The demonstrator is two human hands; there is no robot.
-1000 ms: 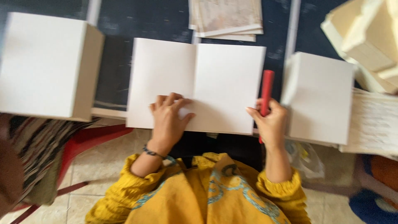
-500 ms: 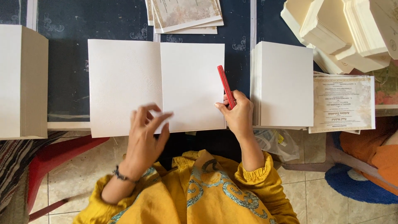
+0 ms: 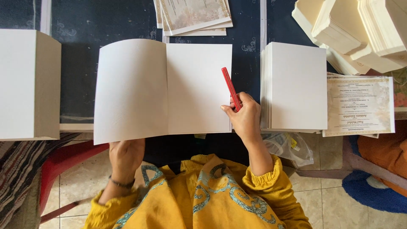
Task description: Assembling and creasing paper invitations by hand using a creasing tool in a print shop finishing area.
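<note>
holding open white card [image 3: 163, 87] on table [image 3: 110, 25] | left hand [image 3: 126, 154] pinches its lifted left flap at bottom edge | right hand [image 3: 244, 116] closed around red stick [image 3: 231, 88], pressing right flap | card looks light, thin, bends easily; take by edges

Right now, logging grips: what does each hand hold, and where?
Right hand: slim red stick, lower end. Left hand: folded white card, bottom-left edge.
</note>
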